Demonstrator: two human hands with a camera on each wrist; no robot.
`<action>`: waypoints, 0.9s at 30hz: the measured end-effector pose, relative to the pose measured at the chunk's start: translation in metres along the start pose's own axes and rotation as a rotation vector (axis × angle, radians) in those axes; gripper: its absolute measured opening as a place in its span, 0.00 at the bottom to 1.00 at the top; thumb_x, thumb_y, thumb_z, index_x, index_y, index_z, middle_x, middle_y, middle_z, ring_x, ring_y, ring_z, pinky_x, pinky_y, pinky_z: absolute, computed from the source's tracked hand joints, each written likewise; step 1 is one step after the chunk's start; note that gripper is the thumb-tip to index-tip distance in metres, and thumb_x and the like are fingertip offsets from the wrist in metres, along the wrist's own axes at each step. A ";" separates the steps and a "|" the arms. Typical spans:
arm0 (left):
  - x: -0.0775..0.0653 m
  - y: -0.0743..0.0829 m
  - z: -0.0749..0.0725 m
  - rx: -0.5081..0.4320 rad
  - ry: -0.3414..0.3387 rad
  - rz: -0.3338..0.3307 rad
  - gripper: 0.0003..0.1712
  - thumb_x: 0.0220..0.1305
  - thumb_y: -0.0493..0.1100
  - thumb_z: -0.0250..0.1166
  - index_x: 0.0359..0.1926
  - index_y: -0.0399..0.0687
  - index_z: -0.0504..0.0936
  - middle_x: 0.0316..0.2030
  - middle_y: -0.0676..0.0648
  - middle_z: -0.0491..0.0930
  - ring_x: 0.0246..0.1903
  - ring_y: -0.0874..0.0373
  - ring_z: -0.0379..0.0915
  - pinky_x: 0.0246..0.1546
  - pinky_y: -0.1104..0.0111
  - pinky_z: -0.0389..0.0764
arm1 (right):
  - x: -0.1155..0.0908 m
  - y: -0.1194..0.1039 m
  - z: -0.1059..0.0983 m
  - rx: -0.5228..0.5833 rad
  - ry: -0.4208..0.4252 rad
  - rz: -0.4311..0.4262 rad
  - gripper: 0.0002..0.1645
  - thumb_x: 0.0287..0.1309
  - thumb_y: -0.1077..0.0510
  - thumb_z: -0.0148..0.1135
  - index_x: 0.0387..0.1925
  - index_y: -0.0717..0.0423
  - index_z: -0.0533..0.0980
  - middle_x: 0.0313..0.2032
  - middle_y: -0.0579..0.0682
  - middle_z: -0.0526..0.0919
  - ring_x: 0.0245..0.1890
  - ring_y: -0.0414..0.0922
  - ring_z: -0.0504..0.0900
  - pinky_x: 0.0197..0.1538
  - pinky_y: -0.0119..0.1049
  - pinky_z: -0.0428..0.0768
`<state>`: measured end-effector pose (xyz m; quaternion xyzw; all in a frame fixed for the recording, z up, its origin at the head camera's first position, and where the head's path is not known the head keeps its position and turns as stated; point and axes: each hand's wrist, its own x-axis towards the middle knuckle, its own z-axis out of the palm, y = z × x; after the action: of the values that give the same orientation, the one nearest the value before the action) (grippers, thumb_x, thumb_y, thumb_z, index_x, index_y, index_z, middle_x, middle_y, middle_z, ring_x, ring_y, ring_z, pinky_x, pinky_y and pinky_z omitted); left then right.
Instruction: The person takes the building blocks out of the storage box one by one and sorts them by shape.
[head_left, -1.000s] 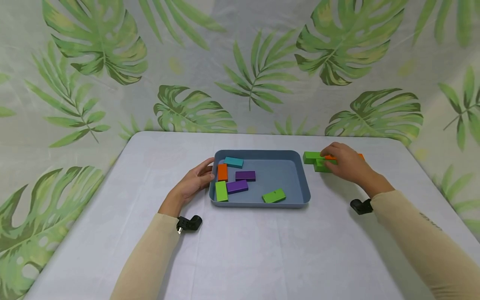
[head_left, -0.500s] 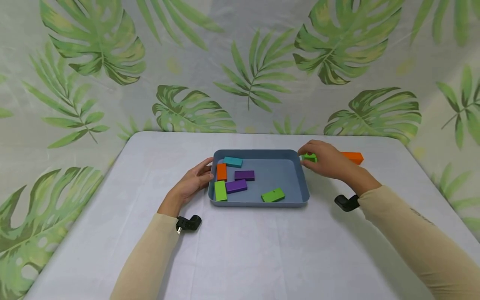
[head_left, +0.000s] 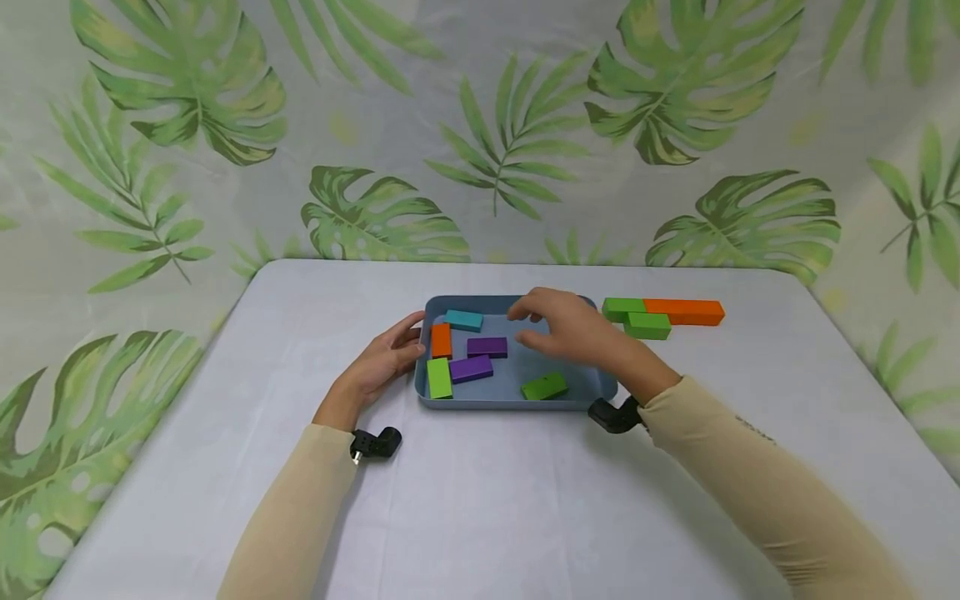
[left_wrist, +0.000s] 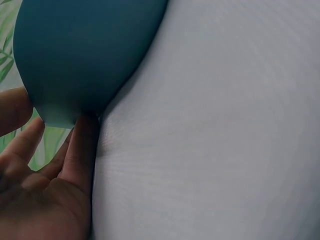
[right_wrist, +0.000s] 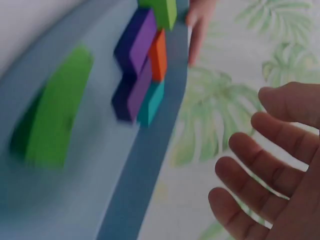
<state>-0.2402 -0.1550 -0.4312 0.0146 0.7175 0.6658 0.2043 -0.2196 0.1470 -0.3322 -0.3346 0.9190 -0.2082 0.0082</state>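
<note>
A blue-grey rectangular tray (head_left: 520, 405) lies on the white-covered table. My left hand (head_left: 382, 365) rests its fingers against the tray's left end; the left wrist view shows its fingertips at the outer wall. Over the tray's right half hovers my right hand (head_left: 573, 329), fingers spread and holding nothing. In the tray's left part are a teal block (head_left: 464, 321), an orange block (head_left: 441, 341), a light green block (head_left: 439, 379) and two purple blocks, one farther back (head_left: 487, 347) and one nearer (head_left: 471, 369). A green block (head_left: 544, 386) lies near the front right.
Right of the tray, on the table, two green blocks, one behind (head_left: 623, 309) and one in front (head_left: 647, 326), lie against a long orange piece (head_left: 693, 312). A leaf-patterned cloth (head_left: 480, 133) hangs behind the table's back edge.
My right hand has moved left from the green and orange blocks beside the tray to above the tray, uncovering them. My left hand has stayed at the tray's left end.
</note>
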 end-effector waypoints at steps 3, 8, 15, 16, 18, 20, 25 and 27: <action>0.000 0.000 0.000 0.007 0.001 -0.002 0.38 0.72 0.37 0.54 0.77 0.65 0.54 0.78 0.44 0.51 0.76 0.48 0.51 0.76 0.51 0.58 | 0.009 -0.013 0.012 0.011 -0.024 0.020 0.19 0.64 0.56 0.63 0.54 0.57 0.79 0.53 0.55 0.83 0.51 0.52 0.82 0.56 0.47 0.82; 0.002 0.001 0.000 0.008 -0.008 0.001 0.38 0.73 0.37 0.55 0.77 0.65 0.54 0.78 0.44 0.51 0.76 0.48 0.51 0.76 0.51 0.58 | 0.025 -0.026 0.033 0.005 -0.078 0.075 0.20 0.64 0.55 0.63 0.56 0.58 0.79 0.53 0.56 0.83 0.52 0.51 0.82 0.57 0.46 0.82; -0.001 -0.001 -0.003 0.009 -0.019 0.008 0.38 0.73 0.38 0.54 0.78 0.64 0.54 0.78 0.43 0.50 0.76 0.47 0.51 0.76 0.51 0.57 | 0.042 -0.037 0.060 0.010 -0.139 0.077 0.20 0.64 0.56 0.62 0.56 0.58 0.79 0.47 0.53 0.85 0.45 0.47 0.81 0.55 0.41 0.82; -0.001 -0.002 -0.003 0.009 -0.021 0.009 0.37 0.73 0.38 0.54 0.78 0.64 0.54 0.78 0.43 0.50 0.76 0.47 0.51 0.76 0.51 0.57 | 0.042 -0.039 0.063 0.004 -0.139 0.071 0.19 0.64 0.56 0.62 0.55 0.57 0.80 0.45 0.52 0.85 0.43 0.46 0.81 0.53 0.40 0.83; -0.001 -0.002 -0.002 0.009 -0.027 0.014 0.37 0.73 0.38 0.54 0.78 0.64 0.54 0.78 0.43 0.51 0.76 0.47 0.51 0.76 0.51 0.57 | 0.043 -0.041 0.068 -0.008 -0.135 0.066 0.18 0.63 0.56 0.63 0.53 0.57 0.80 0.41 0.50 0.86 0.38 0.43 0.79 0.47 0.38 0.82; -0.001 -0.002 -0.002 0.008 -0.028 0.017 0.37 0.73 0.38 0.54 0.78 0.64 0.54 0.78 0.43 0.51 0.76 0.47 0.51 0.76 0.51 0.57 | 0.044 -0.043 0.072 -0.006 -0.124 0.070 0.18 0.62 0.56 0.64 0.52 0.56 0.80 0.38 0.49 0.85 0.34 0.42 0.77 0.42 0.35 0.81; -0.001 -0.002 -0.004 -0.001 -0.041 0.029 0.38 0.73 0.37 0.54 0.78 0.64 0.53 0.78 0.43 0.51 0.76 0.47 0.52 0.76 0.50 0.58 | 0.047 -0.049 0.081 0.024 -0.116 0.102 0.19 0.61 0.55 0.66 0.52 0.56 0.79 0.38 0.50 0.86 0.33 0.42 0.78 0.41 0.35 0.81; -0.001 -0.001 -0.004 -0.005 -0.045 0.034 0.38 0.74 0.37 0.53 0.78 0.63 0.53 0.78 0.42 0.51 0.76 0.47 0.52 0.76 0.50 0.58 | 0.050 -0.052 0.083 0.034 -0.136 0.124 0.21 0.61 0.54 0.66 0.54 0.56 0.78 0.39 0.50 0.85 0.34 0.42 0.78 0.42 0.35 0.81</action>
<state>-0.2402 -0.1596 -0.4319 0.0411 0.7106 0.6705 0.2093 -0.2133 0.0490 -0.3820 -0.2901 0.9317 -0.1996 0.0890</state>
